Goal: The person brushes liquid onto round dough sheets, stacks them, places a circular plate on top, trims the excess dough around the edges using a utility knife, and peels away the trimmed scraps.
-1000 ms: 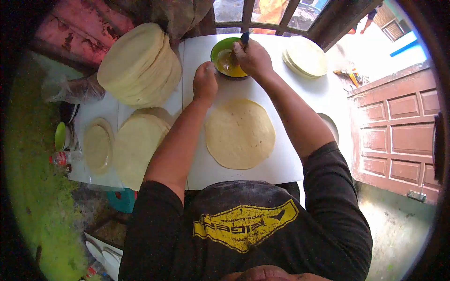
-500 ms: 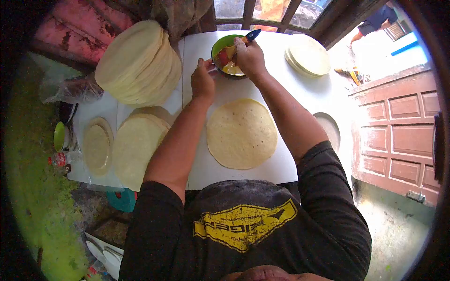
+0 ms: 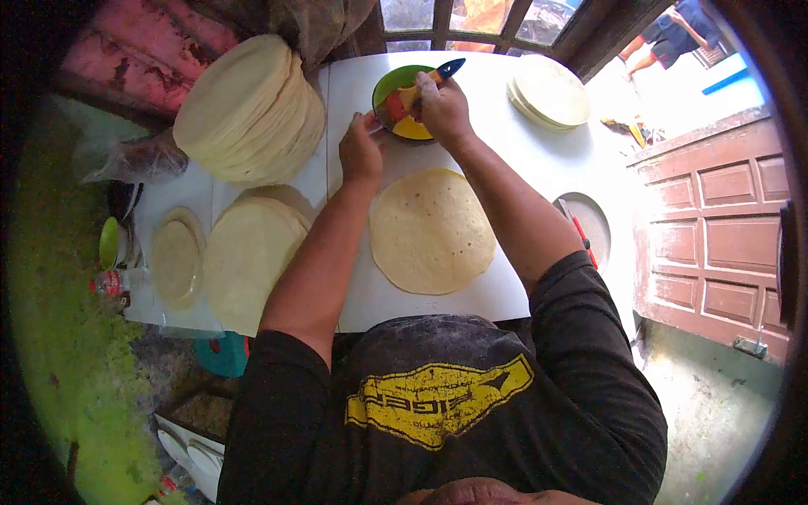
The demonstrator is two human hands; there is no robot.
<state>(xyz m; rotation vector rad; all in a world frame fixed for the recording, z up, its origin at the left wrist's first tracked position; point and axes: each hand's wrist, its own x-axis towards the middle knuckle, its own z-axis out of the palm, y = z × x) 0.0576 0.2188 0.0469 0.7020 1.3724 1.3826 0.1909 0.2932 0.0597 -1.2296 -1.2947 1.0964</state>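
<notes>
My right hand (image 3: 444,109) grips a brush (image 3: 451,68) with a wooden handle and dark blue end, its head down in a green bowl (image 3: 387,89). Yellow liquid shows at the bottom of the bowl. My left hand (image 3: 360,151) is closed on the bowl's left side, thumb near the rim and its other fingers partly hidden. Between my forearms a round, flat sheet of dough (image 3: 433,231) with small brown spots lies on the white table (image 3: 353,295).
A tall stack of flat rounds (image 3: 244,109) stands at the back left, with a lower pile (image 3: 252,265) before it. Another small stack (image 3: 549,91) sits back right. A red-handled tool (image 3: 585,240) lies by a round tray (image 3: 593,220). Beyond the doorway stands a person (image 3: 677,38).
The bowl has tipped or shifted slightly left, and the brush has moved left inside it. A red-handled tool now shows beside my right arm. The person outside has come further into view.
</notes>
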